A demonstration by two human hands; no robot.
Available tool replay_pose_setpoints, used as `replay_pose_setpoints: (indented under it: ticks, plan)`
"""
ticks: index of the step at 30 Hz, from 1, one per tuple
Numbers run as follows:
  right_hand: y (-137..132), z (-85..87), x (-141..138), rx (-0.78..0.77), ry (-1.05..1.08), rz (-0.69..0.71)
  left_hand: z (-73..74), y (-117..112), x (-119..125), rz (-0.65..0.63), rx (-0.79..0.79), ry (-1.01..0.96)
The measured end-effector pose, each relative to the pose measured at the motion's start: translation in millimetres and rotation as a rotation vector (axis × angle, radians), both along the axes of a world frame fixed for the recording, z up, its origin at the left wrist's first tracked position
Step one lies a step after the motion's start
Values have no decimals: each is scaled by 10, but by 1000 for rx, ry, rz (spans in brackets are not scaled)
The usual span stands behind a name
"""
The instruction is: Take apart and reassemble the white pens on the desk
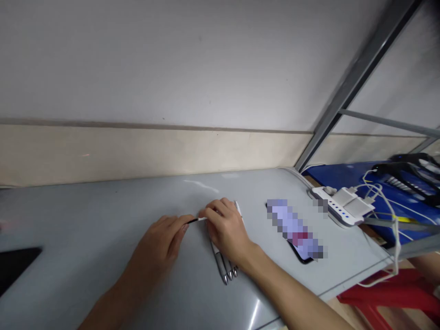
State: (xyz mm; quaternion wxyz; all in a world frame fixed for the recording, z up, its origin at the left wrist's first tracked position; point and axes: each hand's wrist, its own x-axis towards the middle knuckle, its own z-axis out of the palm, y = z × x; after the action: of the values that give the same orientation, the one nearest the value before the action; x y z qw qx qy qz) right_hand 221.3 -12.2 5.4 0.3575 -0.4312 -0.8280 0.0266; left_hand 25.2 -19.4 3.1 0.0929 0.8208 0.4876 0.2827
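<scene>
My left hand (164, 239) is closed in a pinch on the black end of a slim pen (193, 221). The pen's white part runs to the fingertips of my right hand (227, 231), which are closed around it. Much of the pen is hidden by the fingers. Beneath my right hand, several pens (222, 266) with grey grips and silver tips lie side by side on the grey table (85, 238). White ends of the pens show past the knuckles.
To the right lies a phone (297, 233) with a blurred screen. Beyond it, a white power strip (340, 206) holds plugs and cables. A metal frame post (343, 105) rises at the table's right end, with a red stool (395, 288) below. A black object (17, 266) sits at left.
</scene>
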Motion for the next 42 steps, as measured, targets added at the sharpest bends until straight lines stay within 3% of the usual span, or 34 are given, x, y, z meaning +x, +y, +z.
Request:
replay_pose_setpoints:
  ticks: [11, 26, 36, 42]
  plan:
    - [-9, 25, -5, -31, 68, -25, 12, 14, -7, 34, 72, 27]
    - [21, 204, 19, -263, 559, -37, 47, -4, -46, 90, 60, -31]
    - [-18, 152, 55, -75, 19, 17, -18, 18, -20, 40, 85, 167]
    - [5, 145, 78, -46, -26, -37, -28, 37, -47, 58, 90, 142]
